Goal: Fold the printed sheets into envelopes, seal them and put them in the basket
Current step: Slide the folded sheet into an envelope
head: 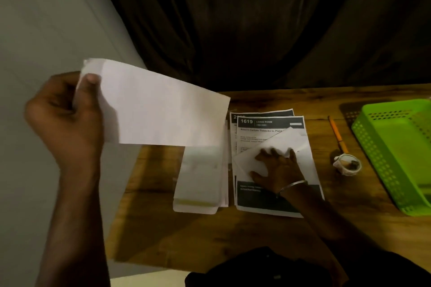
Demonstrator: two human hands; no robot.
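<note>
1. left hand [67,114], left of frame, raised off the table: thumb and fingers pinch the end of a long white envelope [163,112], blank side to camera.
2. right hand [277,168], centre right: fingers spread, pressing on a folded white sheet [277,144]; not curled round it.
3. the folded sheet lies on the stack of printed sheets [268,123], top one headed "1619 living room".
4. pile of blank envelopes [200,179] just left of that stack.
5. green perforated basket [373,147] at right edge, on the wooden table [186,240].
6. orange pen [335,133] and small white round pot [347,164] between sheets and basket.

Orange pen [336,133] — dark curtain [233,18] behind
</note>
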